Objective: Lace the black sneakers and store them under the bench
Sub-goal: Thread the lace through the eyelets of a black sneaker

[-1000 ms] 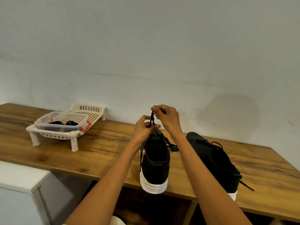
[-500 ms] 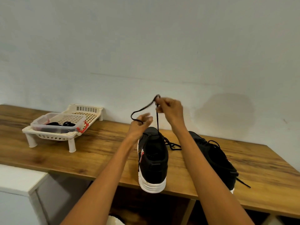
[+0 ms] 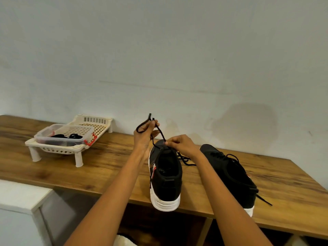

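At six o'clock on the bench (image 3: 99,167), heel past the front edge: near sneaker (image 3: 166,176), mid-lacing, lace (image 3: 160,133) pinched by left hand (image 3: 144,137) and right hand (image 3: 181,144). Next, likely: threading the next eyelet, steadying that overhang. At three o'clock, second sneaker (image 3: 230,173), laced; room towards nine before the tray (image 3: 55,148).

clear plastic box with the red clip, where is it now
Head view, far left: the clear plastic box sits in the cream rack on the bench.

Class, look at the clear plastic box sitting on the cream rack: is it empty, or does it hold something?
Not empty. Through the clear box on the cream rack, dark coiled items show, seemingly laces; how many cannot be told.
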### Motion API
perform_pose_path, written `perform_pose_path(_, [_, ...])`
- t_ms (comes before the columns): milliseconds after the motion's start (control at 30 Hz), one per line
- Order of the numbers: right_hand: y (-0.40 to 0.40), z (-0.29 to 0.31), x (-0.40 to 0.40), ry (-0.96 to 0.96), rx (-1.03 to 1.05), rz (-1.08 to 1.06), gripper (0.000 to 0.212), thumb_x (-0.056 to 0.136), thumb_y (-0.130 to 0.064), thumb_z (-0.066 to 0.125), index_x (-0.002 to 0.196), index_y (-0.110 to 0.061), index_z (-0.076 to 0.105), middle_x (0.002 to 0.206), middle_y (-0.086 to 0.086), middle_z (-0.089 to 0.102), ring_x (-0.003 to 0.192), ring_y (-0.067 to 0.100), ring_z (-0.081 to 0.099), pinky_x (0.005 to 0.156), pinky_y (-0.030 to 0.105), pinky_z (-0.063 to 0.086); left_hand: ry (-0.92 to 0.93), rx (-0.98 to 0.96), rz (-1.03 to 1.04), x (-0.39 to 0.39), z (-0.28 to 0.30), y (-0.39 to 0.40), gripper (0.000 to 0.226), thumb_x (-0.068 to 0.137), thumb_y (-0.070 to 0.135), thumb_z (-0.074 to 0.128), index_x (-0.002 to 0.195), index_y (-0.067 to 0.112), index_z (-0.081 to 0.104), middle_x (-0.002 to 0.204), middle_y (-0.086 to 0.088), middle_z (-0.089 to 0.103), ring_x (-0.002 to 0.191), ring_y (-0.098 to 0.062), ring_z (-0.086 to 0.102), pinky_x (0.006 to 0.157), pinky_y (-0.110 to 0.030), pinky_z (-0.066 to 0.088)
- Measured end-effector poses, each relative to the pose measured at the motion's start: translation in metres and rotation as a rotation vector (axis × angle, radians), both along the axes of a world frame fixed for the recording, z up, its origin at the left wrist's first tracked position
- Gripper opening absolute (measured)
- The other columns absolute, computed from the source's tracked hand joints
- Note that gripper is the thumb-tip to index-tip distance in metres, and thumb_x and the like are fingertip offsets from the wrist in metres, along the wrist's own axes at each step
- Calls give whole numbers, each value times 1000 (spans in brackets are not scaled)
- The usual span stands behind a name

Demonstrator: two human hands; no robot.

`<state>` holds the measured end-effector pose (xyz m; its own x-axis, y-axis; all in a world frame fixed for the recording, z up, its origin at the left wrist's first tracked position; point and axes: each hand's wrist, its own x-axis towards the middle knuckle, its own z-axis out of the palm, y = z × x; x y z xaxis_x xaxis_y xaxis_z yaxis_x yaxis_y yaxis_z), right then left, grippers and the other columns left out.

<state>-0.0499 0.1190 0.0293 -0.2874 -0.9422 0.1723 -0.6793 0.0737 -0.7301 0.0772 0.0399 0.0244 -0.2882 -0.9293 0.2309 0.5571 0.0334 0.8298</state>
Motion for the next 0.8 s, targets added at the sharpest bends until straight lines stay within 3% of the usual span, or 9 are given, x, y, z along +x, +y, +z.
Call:
perform_pose_path(133, [-9, 4, 6, 90, -177, -111, 16, 91, -22, 61, 93, -11, 73, 80, 1, 69, 66, 2, 58, 67, 21, 49, -112, -55, -20, 2, -9, 0, 12, 94, 19, 56, 93, 15, 66, 89, 1, 69, 81, -12, 65, 71, -19, 52])
perform_pose_path(233, [-9, 28, 20, -253, -507, -221, 13, 94, -18, 58, 89, -10, 68, 76, 3, 69, 67, 13, 66, 75, 32, 57, -487, -277, -134, 2, -20, 4, 21, 93, 32, 57, 111, 23, 64, 109, 6, 66, 105, -11, 60, 87, -19, 47])
perform_pose_path(300, [-7, 46, 29, -337, -641, -209, 13, 94, -17, 58, 87, -11, 67, 74, 3, 68, 68, 16, 67, 73, 29, 58, -683, -360, -228, 0, -24, 12, 19, 92, 32, 58, 108, 23, 65, 99, 10, 66, 98, -6, 60, 75, -7, 45])
perform_pose_path(367, [-10, 56, 37, -297, -640, -186, 12, 93, -17, 59, 86, -12, 68, 73, 3, 68, 70, 20, 68, 72, 29, 58, -682, -332, -229, -3, -21, 19, 13, 94, 27, 56, 98, 19, 66, 87, 11, 65, 85, -3, 60, 60, -1, 43])
perform_pose_path(433, [-15, 48, 39, -213, -525, -205, 14, 92, -18, 59, 88, -12, 70, 79, 4, 69, 76, 23, 66, 78, 34, 55, -577, -251, -144, -5, -19, 17, 18, 98, 23, 49, 99, 16, 66, 92, 6, 67, 80, -1, 59, 61, -3, 44])
perform_pose_path(533, [-17, 19, 28, -72, -166, -212, 30, 93, -22, 56, 119, -7, 63, 115, 10, 67, 104, 21, 61, 94, 33, 46, -322, 45, -111, 0, -21, 3, 33, 102, 32, 35, 105, 14, 62, 104, -4, 68, 84, -12, 63, 75, -26, 50])
perform_pose_path(633, [-14, 7, 17, 38, 204, -72, 44, 91, -20, 58, 132, -6, 51, 131, 12, 56, 120, 26, 53, 97, 34, 42, -207, 329, -125, 11, -31, -14, 34, 104, 32, 30, 110, 11, 56, 93, -5, 64, 80, -19, 60, 70, -33, 51])
perform_pose_path(733, [-20, 13, 21, 233, 389, -8, 23, 89, -8, 47, 97, 6, 63, 100, 26, 60, 90, 33, 59, 78, 42, 47, -359, 429, -97, 23, -39, -21, 40, 103, 34, 27, 100, 9, 58, 85, -7, 58, 64, -19, 53, 52, -28, 46])
perform_pose_path(800, [-25, 18, 30, 378, 497, -29, 16, 88, -5, 41, 75, -1, 49, 78, 15, 47, 71, 27, 45, 64, 34, 37, -417, 439, -56, 28, -40, -22, 46, 103, 38, 23, 88, 10, 56, 72, -5, 52, 52, -15, 43, 43, -23, 37])
